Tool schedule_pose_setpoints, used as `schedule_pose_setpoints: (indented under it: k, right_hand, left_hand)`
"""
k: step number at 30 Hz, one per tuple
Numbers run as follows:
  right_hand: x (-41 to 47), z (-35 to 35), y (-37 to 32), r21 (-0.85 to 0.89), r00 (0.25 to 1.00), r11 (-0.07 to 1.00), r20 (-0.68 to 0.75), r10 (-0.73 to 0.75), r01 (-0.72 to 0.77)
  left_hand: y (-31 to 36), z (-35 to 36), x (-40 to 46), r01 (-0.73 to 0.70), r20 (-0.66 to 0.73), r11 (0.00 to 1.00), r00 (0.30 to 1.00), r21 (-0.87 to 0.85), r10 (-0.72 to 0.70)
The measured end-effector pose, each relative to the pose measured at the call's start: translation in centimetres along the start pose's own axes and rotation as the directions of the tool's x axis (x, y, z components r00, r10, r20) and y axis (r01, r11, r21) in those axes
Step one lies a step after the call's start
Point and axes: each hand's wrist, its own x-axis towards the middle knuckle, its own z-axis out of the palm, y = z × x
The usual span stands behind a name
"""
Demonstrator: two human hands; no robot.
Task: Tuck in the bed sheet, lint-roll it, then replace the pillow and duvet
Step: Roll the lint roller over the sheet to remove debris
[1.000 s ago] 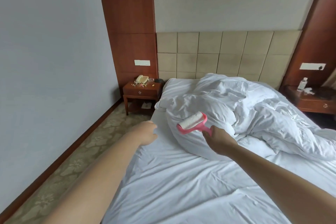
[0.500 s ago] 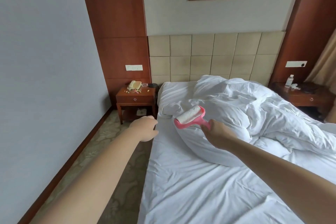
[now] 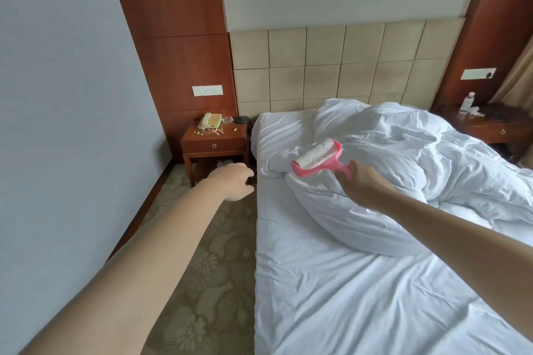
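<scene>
While the right hand (image 3: 364, 186) grips the pink handle of the lint roller (image 3: 317, 158), its white roll hangs just above the crumpled duvet (image 3: 403, 164) heaped at the head of the bed. Beside the sheet (image 3: 360, 297) edge, the left hand (image 3: 233, 183) reaches over the carpet (image 3: 207, 268), fingers loosely curled, holding nothing.
</scene>
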Motion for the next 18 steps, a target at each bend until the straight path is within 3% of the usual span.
schedule_pose_setpoints:
  k: [8,18]
  right_hand:
    - [3.9,4.1,-8.7,0.025,0.983,0.986,-0.082,0.164,-0.162]
    - [10.7,8.0,-20.3,0.030,0.962,0.971,-0.134,0.239,-0.237]
  left_hand:
    - [-10.7,-2.0,4.3,-0.155,-0.021,0.986,0.987,0.059,0.156]
    - [-23.7,-4.3,10.2,-0.249,-0.046,0.965,0.966,0.086,0.254]
